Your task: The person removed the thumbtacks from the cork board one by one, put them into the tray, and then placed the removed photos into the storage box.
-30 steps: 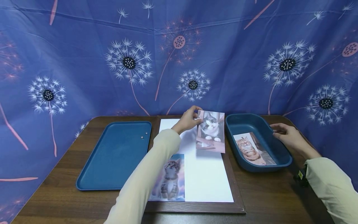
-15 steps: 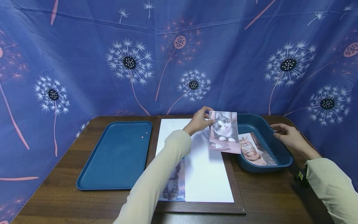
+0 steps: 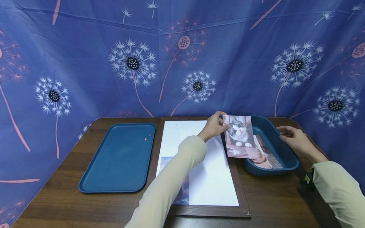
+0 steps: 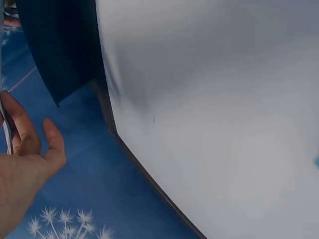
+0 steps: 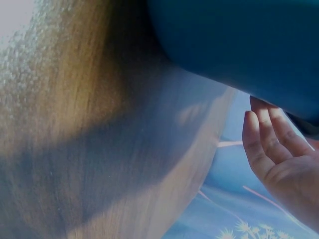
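Observation:
My left hand [image 3: 214,126] pinches a photo print of a grey-and-white cat [image 3: 239,136] by its left edge. The print is held up, overlapping the left side of a deep blue basin [image 3: 265,172] in the head view. Inside the basin lies a photo of an orange cat [image 3: 260,158], partly covered by the held print. My right hand [image 3: 299,142] grips the basin's right rim; in the right wrist view its fingers [image 5: 271,137] lie along the outer wall. Only the edge of the held print shows beside my left hand [image 4: 27,144] in the left wrist view.
A dark-framed white board [image 3: 216,190] lies mid-table, with a kitten picture [image 3: 182,193] at its lower left, mostly behind my left sleeve. Left of it sits a flat blue tray [image 3: 114,158] bearing small shiny pieces [image 3: 146,139]. A blue dandelion cloth [image 3: 171,63] hangs behind.
My left hand has carried the grey-and-white cat print to the right, from over the board to over the basin's left side. The right hand stays on the rim.

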The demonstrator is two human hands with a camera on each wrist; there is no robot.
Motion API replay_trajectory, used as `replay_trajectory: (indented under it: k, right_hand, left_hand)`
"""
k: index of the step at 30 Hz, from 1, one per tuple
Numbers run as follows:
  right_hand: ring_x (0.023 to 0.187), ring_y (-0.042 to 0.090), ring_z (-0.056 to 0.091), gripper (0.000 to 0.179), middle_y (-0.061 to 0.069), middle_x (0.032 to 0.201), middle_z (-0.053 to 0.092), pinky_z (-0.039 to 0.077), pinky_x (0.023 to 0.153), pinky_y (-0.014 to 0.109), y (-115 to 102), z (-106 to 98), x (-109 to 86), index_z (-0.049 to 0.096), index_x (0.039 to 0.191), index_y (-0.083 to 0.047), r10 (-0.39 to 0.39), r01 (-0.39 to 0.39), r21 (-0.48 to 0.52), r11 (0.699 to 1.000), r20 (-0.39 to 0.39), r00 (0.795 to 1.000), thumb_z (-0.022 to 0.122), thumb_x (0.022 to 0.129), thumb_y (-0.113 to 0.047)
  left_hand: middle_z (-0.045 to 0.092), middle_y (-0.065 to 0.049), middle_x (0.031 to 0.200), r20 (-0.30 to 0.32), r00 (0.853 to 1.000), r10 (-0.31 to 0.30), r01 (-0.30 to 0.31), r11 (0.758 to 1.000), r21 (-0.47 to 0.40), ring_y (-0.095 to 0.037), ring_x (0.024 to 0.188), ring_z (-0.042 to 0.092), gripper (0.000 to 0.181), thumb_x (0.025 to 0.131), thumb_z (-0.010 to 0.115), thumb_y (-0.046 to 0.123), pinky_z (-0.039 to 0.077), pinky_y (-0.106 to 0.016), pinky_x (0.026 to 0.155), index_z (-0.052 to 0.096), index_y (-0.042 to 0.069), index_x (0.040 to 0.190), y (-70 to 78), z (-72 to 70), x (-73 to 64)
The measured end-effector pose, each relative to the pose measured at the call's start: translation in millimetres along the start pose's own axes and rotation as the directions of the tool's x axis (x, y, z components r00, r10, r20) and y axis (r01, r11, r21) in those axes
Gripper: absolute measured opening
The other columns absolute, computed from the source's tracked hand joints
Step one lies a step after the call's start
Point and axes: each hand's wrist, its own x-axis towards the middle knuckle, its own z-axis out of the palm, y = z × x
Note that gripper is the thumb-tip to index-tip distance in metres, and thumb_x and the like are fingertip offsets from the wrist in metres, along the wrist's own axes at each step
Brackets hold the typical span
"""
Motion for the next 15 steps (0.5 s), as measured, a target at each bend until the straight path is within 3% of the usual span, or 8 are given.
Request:
replay_trajectory:
  k: [4,12,15]
  right_hand:
    - [0.072,-0.023,0.035,0.036,0.034,0.107,0.054,0.042,0.058,0.016,0.0,0.1,0.0,0.047,0.122,0.01,-0.017,0.017,-0.001,1.0,-0.008,1.0,0.05,0.092,-0.009]
    - [0.072,-0.023,0.035,0.036,0.034,0.108,0.054,0.042,0.057,0.016,1.5,1.3,0.7,0.047,0.122,0.01,-0.012,0.012,-0.004,1.0,-0.009,1.0,0.051,0.091,-0.01]
    - [0.075,-0.016,0.042,0.036,0.033,0.108,0.055,0.043,0.058,0.017,1.6,2.0,0.3,0.047,0.122,0.009,-0.009,0.009,-0.01,1.0,-0.014,1.0,0.051,0.091,-0.01]
  left_hand:
    - [0.064,-0.006,0.081,-0.008,1.0,-0.01,0.01,1.0,-0.026,-0.009,0.065,0.053,0.045,0.087,0.062,0.013,0.041,-0.022,0.063,0.042,0.01,0.127,2.0,6.9,-0.9]
    - [0.06,-0.005,0.078,-0.065,0.998,-0.019,0.02,1.0,0.004,-0.008,0.059,0.048,0.045,0.086,0.063,0.014,0.039,-0.021,0.058,0.044,0.011,0.126,2.4,20.8,-0.5]
    - [0.061,-0.004,0.078,-0.081,0.996,-0.027,0.029,0.999,0.019,-0.008,0.059,0.05,0.044,0.084,0.065,0.014,0.041,-0.02,0.058,0.046,0.011,0.124,3.1,25.4,-1.3]
